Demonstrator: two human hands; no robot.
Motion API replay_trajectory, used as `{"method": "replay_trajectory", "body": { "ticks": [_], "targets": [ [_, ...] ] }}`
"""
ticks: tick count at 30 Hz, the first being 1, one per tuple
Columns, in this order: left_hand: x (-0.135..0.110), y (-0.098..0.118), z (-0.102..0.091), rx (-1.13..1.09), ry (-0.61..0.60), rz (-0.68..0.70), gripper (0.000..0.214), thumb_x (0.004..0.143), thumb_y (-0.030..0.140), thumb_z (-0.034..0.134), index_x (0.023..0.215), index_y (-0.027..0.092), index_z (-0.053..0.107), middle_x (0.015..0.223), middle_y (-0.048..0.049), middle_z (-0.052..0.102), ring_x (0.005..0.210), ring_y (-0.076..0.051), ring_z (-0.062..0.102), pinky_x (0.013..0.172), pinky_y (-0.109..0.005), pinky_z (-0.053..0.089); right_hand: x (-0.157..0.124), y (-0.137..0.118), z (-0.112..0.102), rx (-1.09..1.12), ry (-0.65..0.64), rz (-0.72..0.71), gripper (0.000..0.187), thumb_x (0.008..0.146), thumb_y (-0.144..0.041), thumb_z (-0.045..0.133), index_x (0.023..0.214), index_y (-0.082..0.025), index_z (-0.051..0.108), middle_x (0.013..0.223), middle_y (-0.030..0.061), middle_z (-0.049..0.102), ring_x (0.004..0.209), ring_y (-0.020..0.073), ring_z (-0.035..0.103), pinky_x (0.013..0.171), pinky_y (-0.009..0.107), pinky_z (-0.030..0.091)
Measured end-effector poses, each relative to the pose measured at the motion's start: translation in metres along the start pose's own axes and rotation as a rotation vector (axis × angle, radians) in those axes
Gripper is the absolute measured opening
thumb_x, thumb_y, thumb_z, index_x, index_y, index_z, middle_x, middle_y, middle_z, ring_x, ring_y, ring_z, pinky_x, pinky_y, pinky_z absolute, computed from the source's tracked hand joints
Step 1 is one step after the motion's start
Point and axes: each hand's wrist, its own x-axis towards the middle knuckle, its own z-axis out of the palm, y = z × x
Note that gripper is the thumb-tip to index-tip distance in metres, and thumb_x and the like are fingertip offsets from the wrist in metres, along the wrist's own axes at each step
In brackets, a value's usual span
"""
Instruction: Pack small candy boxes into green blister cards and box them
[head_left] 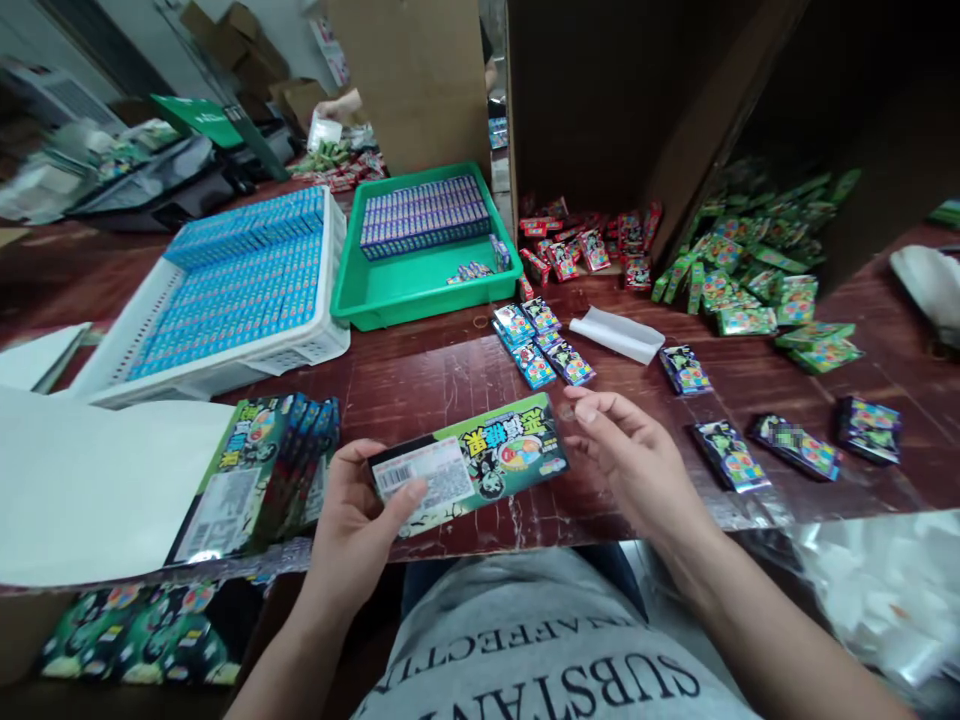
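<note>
My left hand (358, 522) is closed on one end of a flat green printed packet (480, 462), thumb pressed on its white barcode label. The packet is held level over the near edge of the dark red table (420, 385). My right hand (636, 452) hovers at the packet's right end with its fingers loosely curled and apart, holding nothing. A stack of several similar packets (259, 475) lies fanned out just left of my left hand, partly on a white sheet (90, 485).
A white basket of blue boxes (232, 290) and a green tray of purple boxes (424, 240) stand behind. Small sachets (544, 345) lie mid-table, with red packs (581, 245) and green packs (757, 275) by cardboard walls. Another person's hand (337, 103) shows at the far back.
</note>
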Motion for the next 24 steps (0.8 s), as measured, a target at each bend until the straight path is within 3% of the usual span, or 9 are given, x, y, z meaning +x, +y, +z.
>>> {"method": "replay_trajectory", "body": {
  "ticks": [5,8,10,12,13,15,19,21,24],
  "targets": [
    [-0.011,-0.006,0.007,-0.012,0.019,-0.031,0.044,0.081,0.029,0.082,0.099,0.029,0.042,0.110,0.0037,0.061,0.089,-0.015,0.064,0.075,-0.027,0.056,-0.004,0.007,0.008,-0.032,0.014,-0.119,0.067,0.090,-0.034,0.072,0.146,-0.037,0.035,0.126,0.0076,0.061,0.110,0.0218,0.065,0.086,0.038,0.060],
    [-0.007,-0.007,0.018,0.129,-0.294,-0.054,0.037,0.084,0.029,0.079,0.087,0.023,0.042,0.095,0.0028,0.062,0.085,-0.013,0.064,0.074,-0.024,0.053,-0.006,0.004,0.007,-0.059,-0.008,-0.195,0.065,0.092,-0.030,0.069,0.147,-0.036,0.036,0.116,0.0047,0.064,0.106,0.0198,0.065,0.090,0.038,0.059],
    [0.000,-0.005,0.026,0.160,-0.494,-0.053,0.032,0.086,0.027,0.077,0.087,0.021,0.046,0.087,0.0023,0.061,0.082,-0.013,0.064,0.074,-0.024,0.052,-0.007,-0.005,0.004,-0.078,-0.099,-0.200,0.064,0.091,-0.028,0.071,0.146,-0.035,0.040,0.106,0.0022,0.067,0.101,0.0191,0.066,0.089,0.037,0.058],
    [0.006,-0.002,0.035,0.098,-0.572,-0.006,0.033,0.086,0.024,0.077,0.108,0.023,0.053,0.106,-0.0019,0.064,0.090,-0.015,0.066,0.079,-0.028,0.055,-0.007,-0.016,0.002,-0.109,-0.192,-0.165,0.065,0.089,-0.029,0.075,0.146,-0.033,0.043,0.096,0.0002,0.068,0.091,0.0181,0.068,0.082,0.035,0.059],
    [0.009,0.000,0.039,0.062,-0.602,0.024,0.048,0.086,0.022,0.076,0.126,0.027,0.050,0.122,-0.0051,0.061,0.096,-0.017,0.068,0.081,-0.031,0.056,-0.006,-0.021,0.002,-0.118,-0.201,-0.154,0.064,0.089,-0.030,0.075,0.145,-0.032,0.045,0.093,-0.0004,0.068,0.087,0.0173,0.068,0.078,0.033,0.059],
    [0.011,0.004,0.047,0.041,-0.704,0.068,0.082,0.089,0.019,0.073,0.153,0.039,0.027,0.145,-0.0101,0.049,0.106,-0.022,0.068,0.085,-0.037,0.058,-0.005,-0.030,0.002,-0.115,-0.155,-0.153,0.058,0.089,-0.031,0.075,0.141,-0.031,0.049,0.091,-0.0009,0.069,0.084,0.0162,0.067,0.077,0.032,0.059],
    [0.010,0.008,0.058,0.062,-0.914,0.049,0.098,0.092,0.018,0.068,0.161,0.046,0.005,0.138,-0.0107,0.056,0.101,-0.022,0.070,0.081,-0.037,0.059,0.001,-0.037,0.003,-0.098,-0.107,-0.149,0.047,0.090,-0.029,0.073,0.132,-0.029,0.052,0.088,-0.0022,0.068,0.082,0.0145,0.066,0.075,0.029,0.058],
    [0.012,0.011,0.064,0.046,-0.910,0.061,0.094,0.089,0.019,0.072,0.161,0.042,0.015,0.140,-0.0102,0.057,0.108,-0.024,0.068,0.087,-0.038,0.058,0.001,-0.036,0.004,-0.096,-0.181,-0.127,0.050,0.089,-0.028,0.074,0.134,-0.029,0.051,0.085,-0.0033,0.068,0.078,0.0138,0.066,0.071,0.027,0.057],
    [0.018,0.018,0.076,0.085,-0.707,0.146,0.051,0.087,0.028,0.076,0.135,0.024,0.059,0.124,-0.0092,0.067,0.105,-0.022,0.068,0.088,-0.035,0.055,-0.004,-0.034,0.005,-0.091,-0.250,-0.126,0.055,0.088,-0.027,0.075,0.137,-0.029,0.050,0.087,-0.0026,0.071,0.079,0.0139,0.068,0.072,0.027,0.058]
  ]
}}
